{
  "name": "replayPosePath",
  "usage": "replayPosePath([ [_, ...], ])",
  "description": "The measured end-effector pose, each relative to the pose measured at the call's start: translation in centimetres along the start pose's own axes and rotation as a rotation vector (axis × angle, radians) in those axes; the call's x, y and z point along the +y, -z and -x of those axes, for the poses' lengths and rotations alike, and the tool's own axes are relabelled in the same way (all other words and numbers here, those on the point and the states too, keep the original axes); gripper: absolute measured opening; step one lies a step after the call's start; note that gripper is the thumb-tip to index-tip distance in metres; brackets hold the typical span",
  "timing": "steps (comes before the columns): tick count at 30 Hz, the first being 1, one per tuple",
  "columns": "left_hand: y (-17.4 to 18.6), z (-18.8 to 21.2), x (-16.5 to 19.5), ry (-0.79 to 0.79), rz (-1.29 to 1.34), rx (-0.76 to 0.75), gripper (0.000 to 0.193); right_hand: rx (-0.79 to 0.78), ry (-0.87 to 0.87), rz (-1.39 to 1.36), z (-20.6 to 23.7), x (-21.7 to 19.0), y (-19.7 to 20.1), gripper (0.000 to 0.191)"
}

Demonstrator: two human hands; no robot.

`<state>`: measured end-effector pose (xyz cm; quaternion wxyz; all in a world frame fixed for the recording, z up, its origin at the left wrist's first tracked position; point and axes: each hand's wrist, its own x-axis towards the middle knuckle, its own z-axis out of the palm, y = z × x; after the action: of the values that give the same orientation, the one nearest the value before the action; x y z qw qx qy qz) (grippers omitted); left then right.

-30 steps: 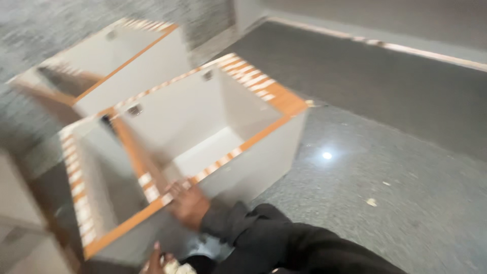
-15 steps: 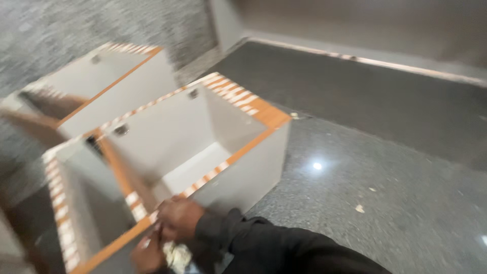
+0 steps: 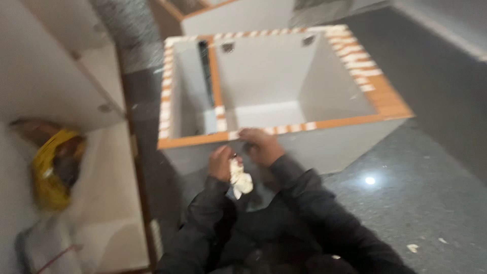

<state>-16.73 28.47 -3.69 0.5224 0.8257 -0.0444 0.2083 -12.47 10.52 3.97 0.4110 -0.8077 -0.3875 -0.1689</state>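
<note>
Left hand clutches a crumpled wad of peeled tape, light and limp, likely tacky. Right hand pinches at the near front edge of the white cabinet box lying on the dark floor; box looks stiff and heavy, tape strips thin, best lifted by a loose end. Yellow bag sits in the open cabinet to the left, well apart.

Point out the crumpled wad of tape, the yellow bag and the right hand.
Crumpled wad of tape (image 3: 240,180), head view, on its pale middle.
Yellow bag (image 3: 46,172), head view, on its yellow side.
Right hand (image 3: 261,146), head view, on the back of the hand.
</note>
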Motion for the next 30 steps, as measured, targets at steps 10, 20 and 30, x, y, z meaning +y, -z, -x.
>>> replayPosePath([
  [10, 1.4, -0.2, 2.0, 0.665, 0.669, 0.071, 0.020, 0.030, -0.038, -0.056, -0.3, -2.2, 0.7, 0.036],
  [20, -1.7, -1.6, 1.7, 0.624, 0.675, 0.398, 0.020, 0.073, -0.016, -0.093, 0.0, -1.5, -0.2, 0.030],
  [30, 1.2, -1.6, 3.7, 0.623, 0.744, 0.075, 0.020, -0.022, 0.005, 0.075, -1.3, -2.4, 1.4, 0.042],
])
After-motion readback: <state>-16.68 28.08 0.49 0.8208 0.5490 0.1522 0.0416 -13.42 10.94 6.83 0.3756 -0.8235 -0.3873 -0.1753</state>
